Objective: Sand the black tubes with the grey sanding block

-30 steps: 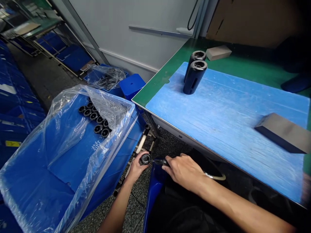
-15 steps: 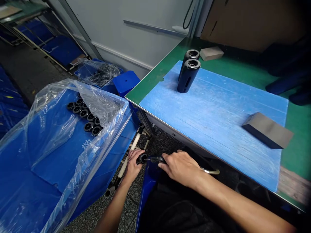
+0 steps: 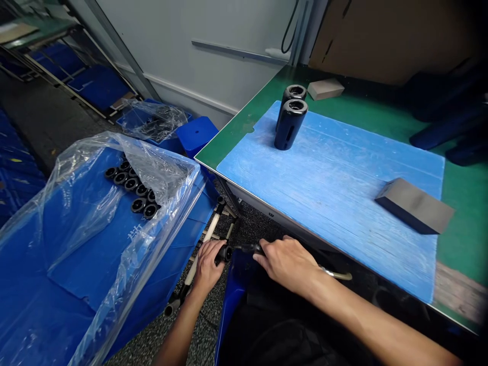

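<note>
While the left hand (image 3: 208, 267) is gripping a black ring-shaped part (image 3: 224, 253), apparently to steady it, the right hand (image 3: 285, 263) is wrapping closed around a black handheld tool (image 3: 247, 248), whose tip is meeting that part, its metal-sheathed hose (image 3: 335, 274) trailing right. Just beyond, black rings (image 3: 131, 184) are sitting in rows inside a plastic-lined blue crate (image 3: 179, 223); on the counter (image 3: 236, 132), two black sleeves (image 3: 290, 124) are standing upright on a blue mat (image 3: 331, 193) near a dark block (image 3: 414, 206).

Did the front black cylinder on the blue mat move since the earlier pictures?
No. The front black cylinder stays put against the blue mat; only the view shifted.
</note>
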The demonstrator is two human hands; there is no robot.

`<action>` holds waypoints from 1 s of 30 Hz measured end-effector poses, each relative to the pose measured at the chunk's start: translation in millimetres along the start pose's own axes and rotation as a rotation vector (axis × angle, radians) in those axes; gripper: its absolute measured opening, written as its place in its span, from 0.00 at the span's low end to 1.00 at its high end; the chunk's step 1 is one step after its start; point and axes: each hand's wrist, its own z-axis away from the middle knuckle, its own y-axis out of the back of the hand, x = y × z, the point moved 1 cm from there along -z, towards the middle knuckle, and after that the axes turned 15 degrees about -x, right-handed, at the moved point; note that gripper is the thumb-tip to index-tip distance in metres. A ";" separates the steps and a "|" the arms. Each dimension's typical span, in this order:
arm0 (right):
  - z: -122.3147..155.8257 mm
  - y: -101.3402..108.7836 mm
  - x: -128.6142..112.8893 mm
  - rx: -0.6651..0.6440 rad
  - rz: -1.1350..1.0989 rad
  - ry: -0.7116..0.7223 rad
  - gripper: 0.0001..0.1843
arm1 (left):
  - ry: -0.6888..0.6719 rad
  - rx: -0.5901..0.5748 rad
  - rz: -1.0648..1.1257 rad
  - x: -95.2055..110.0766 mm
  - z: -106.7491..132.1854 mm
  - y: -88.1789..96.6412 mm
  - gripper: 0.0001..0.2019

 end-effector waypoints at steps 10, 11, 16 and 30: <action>9.9 2.0 1.5 -0.027 -0.059 0.090 0.24 | 0.268 0.113 0.821 13.7 -4.4 9.6 0.29; 10.8 1.1 -0.3 -0.037 -0.062 0.119 0.24 | 0.285 0.145 1.003 15.0 -6.0 10.8 0.30; 11.4 -2.2 -4.2 0.008 -0.070 0.093 0.23 | 0.318 0.090 1.741 17.8 -15.1 9.4 0.18; 18.4 -8.7 -19.3 0.026 -0.124 0.180 0.19 | 0.411 0.052 1.974 12.6 -13.1 11.6 0.14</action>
